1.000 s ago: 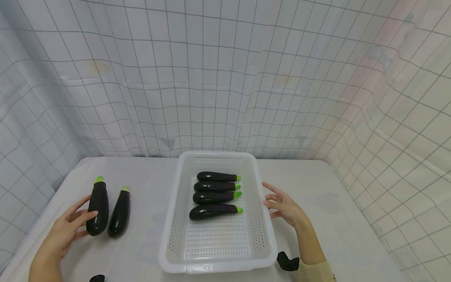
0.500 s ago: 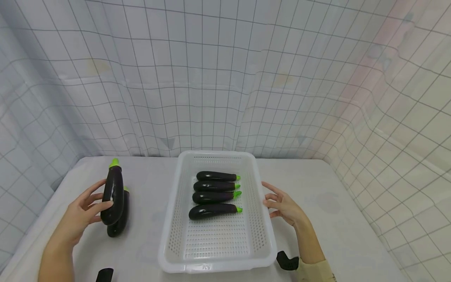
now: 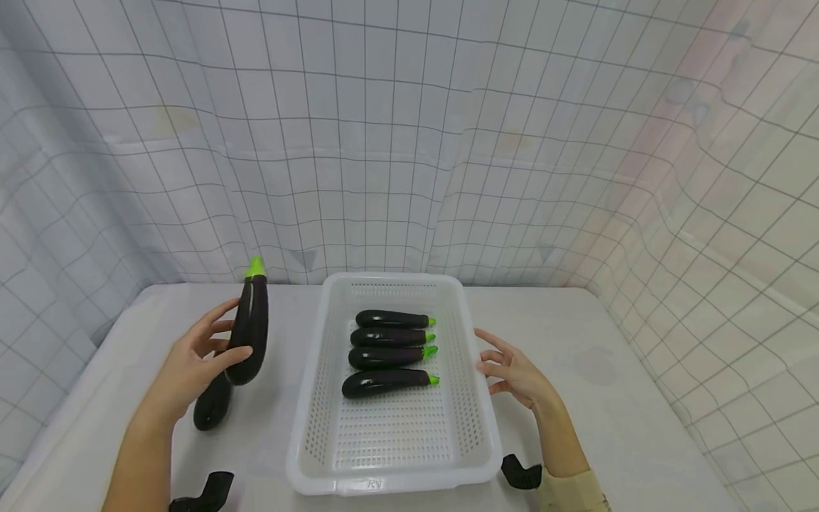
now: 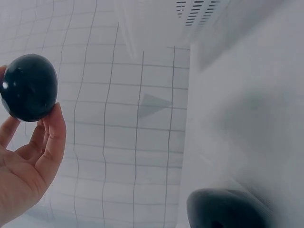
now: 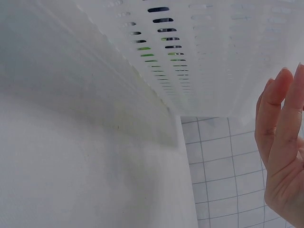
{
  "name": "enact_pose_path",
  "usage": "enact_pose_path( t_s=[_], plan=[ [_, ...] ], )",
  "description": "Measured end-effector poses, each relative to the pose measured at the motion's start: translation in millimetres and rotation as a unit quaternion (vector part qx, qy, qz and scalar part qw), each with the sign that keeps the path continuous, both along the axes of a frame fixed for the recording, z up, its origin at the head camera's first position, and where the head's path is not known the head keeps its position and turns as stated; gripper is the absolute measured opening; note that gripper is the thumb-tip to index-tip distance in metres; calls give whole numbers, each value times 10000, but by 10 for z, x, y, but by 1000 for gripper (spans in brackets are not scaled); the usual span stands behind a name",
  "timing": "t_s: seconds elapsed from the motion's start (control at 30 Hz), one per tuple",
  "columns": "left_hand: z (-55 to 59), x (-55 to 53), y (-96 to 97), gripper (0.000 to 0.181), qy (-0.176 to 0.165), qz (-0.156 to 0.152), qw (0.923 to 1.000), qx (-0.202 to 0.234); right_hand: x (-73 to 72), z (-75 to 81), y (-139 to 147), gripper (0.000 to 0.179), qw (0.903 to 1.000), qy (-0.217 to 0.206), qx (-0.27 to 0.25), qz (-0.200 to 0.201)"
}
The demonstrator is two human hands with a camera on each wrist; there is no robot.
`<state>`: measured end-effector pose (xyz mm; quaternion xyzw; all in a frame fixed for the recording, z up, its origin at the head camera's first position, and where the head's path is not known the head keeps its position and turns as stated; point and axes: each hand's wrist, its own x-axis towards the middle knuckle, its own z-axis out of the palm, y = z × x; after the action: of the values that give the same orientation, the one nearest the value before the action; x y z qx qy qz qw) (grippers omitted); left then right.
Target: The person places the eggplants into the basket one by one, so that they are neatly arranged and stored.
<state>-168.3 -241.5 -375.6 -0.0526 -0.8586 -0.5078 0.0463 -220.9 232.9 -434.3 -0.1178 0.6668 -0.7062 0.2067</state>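
My left hand (image 3: 192,366) holds a dark eggplant (image 3: 251,331) between thumb and fingers, its green stem end pointing up and away. In the left wrist view the rounded bottom of that eggplant (image 4: 31,88) shows above the tablecloth. A second eggplant (image 3: 212,407) lies on the table, partly hidden behind the left hand. At the centre stands a white perforated plastic basket (image 3: 306,419), where several eggplants (image 3: 384,383) lie side by side with stems to the right. Loosely bent fingers of my right hand (image 3: 520,373) rest at the basket's right rim.
White cloth covers the table (image 3: 608,377), and a grid-patterned curtain (image 3: 397,178) surrounds it at the back and sides. Black wrist mounts show beneath the left wrist (image 3: 207,492) and beside the right wrist (image 3: 521,474).
My left hand has lifted the eggplant off the table and carried it right, over and past the second eggplant, towards the basket. The right hand and the basket stay in place.
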Motion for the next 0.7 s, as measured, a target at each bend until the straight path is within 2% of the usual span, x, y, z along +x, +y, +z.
enact_pose_path(
  t_s=[0.17,0.37,0.5,0.7],
  plan=[
    [80,-42,194,73,411,-148,9978,-500,0,-1,1,71,10000,0,13,-14],
    [140,-62,437,73,922,-560,9911,-782,0,-2,4,71,10000,-11,2,-17],
    [146,-68,604,72,1388,-766,9813,-1096,1,-1,2,71,10000,-28,4,-24],
    [93,-95,808,73,2075,-835,9584,-1776,-1,4,-4,72,10000,-75,32,-42]
  ],
)
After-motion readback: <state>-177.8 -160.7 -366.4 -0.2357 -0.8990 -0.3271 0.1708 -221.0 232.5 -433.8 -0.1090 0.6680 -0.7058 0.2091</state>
